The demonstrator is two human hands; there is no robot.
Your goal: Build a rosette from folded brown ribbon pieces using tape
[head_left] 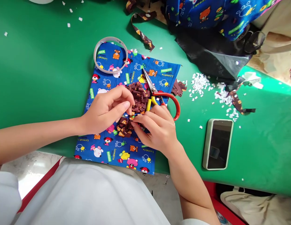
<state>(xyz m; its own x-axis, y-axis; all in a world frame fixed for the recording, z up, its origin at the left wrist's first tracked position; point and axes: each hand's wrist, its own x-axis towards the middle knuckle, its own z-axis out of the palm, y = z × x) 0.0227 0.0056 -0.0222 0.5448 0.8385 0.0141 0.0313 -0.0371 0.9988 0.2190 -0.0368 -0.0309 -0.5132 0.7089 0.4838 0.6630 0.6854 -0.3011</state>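
A blue cartoon-print cloth point(136, 70) lies flat on the green table point(42, 78). On its middle sits a pile of small brown fabric scraps point(138, 95). My left hand point(105, 109) rests at the pile's left edge, fingers curled and pinched on a brown scrap. My right hand point(157, 128) is just below the pile, fingertips pressed together on scraps at its lower edge. Red-handled scissors point(159, 93) lie on the cloth right behind my right hand, blades pointing away.
A clear tape roll point(110, 55) lies on the cloth's far left corner. A phone point(217, 143) lies face up at the right. White paper bits point(201, 82), brown strips point(143, 34), a black bag point(213, 59) and more blue cloth point(218, 15) crowd the far right.
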